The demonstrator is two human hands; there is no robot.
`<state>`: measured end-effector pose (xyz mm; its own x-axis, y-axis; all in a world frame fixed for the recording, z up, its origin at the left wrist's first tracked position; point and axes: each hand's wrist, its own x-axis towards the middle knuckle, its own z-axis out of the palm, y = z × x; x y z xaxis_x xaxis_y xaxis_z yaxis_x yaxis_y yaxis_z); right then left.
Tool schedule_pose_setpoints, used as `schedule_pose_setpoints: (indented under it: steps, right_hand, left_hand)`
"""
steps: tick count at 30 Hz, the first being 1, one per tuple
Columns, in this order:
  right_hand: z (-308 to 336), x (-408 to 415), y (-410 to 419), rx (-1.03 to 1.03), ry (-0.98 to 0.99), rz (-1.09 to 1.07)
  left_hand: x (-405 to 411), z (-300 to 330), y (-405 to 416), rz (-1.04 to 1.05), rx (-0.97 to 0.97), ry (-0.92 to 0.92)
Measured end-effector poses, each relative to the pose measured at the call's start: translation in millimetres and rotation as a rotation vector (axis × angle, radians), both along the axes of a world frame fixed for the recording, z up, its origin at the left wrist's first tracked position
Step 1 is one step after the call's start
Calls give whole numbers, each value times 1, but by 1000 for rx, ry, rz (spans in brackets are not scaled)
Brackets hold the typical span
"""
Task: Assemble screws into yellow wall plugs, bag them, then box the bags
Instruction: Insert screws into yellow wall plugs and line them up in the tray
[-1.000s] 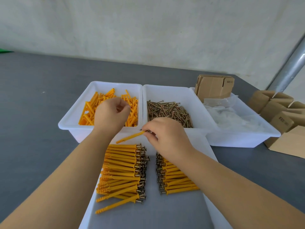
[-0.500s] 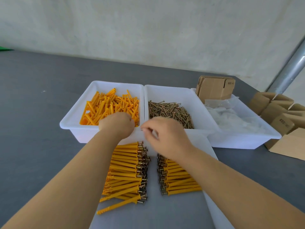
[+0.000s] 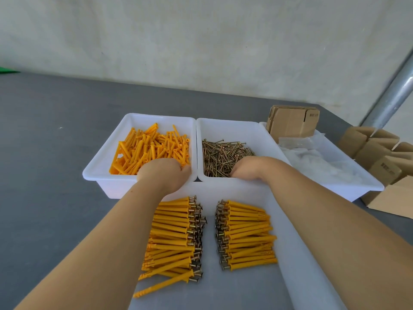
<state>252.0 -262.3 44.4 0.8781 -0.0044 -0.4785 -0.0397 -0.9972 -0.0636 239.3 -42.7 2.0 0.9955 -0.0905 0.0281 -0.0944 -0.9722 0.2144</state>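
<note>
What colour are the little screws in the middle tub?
The screws are a brassy golden brown, seen best in the head view.

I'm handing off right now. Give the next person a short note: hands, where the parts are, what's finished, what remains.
Left hand: reaching into the bin of loose yellow plugs; fingers hidden, so no confirmed grip.
Right hand: down in the screw bin; fingertips hidden too.
Done: two rows of assembled plug-and-screw pieces lie on the near white tray, a left row and a right row, screw heads facing the middle.
Supplies: clear bags in the right bin, flat cartons behind them, folded boxes at far right.
Left: keep assembling; no bagged or boxed pieces visible yet.
</note>
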Motion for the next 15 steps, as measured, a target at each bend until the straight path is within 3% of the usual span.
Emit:
schedule_pose_setpoints:
  steps: [5, 11, 15]
  right_hand:
    - [1, -4, -1, 54, -36, -28]
    - [-7, -9, -4, 323, -202, -152]
    - [-9, -18, -10, 563, -414, -225]
  left_hand:
    - [1, 1, 1, 32, -99, -106]
    - [2, 2, 5, 61, -304, -250]
    - [-2, 4, 7, 13, -360, -314]
